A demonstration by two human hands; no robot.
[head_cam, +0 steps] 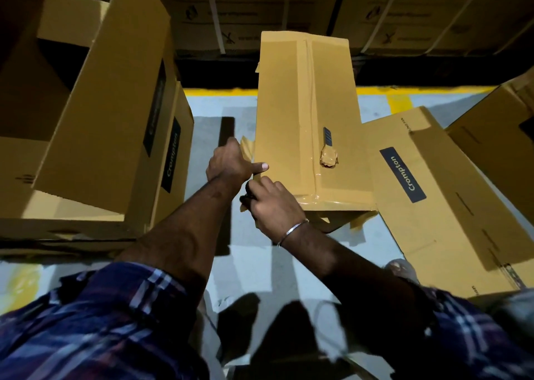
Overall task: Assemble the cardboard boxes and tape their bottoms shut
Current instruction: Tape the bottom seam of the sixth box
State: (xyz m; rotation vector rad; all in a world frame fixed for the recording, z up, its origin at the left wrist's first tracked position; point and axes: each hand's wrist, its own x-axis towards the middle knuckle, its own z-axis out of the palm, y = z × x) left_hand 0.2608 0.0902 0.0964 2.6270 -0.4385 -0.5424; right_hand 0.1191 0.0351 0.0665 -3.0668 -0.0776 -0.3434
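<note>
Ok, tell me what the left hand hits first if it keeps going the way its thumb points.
Likely the box top itself: the left hand thumb lies along its near-left edge, pointing right across it towards the small blade.

Four cardboard boxes (pixel 306 114), two hands (pixel 231 160), one cutter (pixel 328 137)

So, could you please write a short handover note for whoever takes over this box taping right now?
Left hand: at the near left corner of the upturned box, thumb pressing the tape there.
Right hand: gripping a dark object at the same corner, probably the tape roll; mostly hidden.
Done: centre seam taped end to end; a blade with a tape-wrapped handle lies on the box.
Left: finish this corner strip, then the flat box on the right. Assembled boxes stand to the left.
</note>
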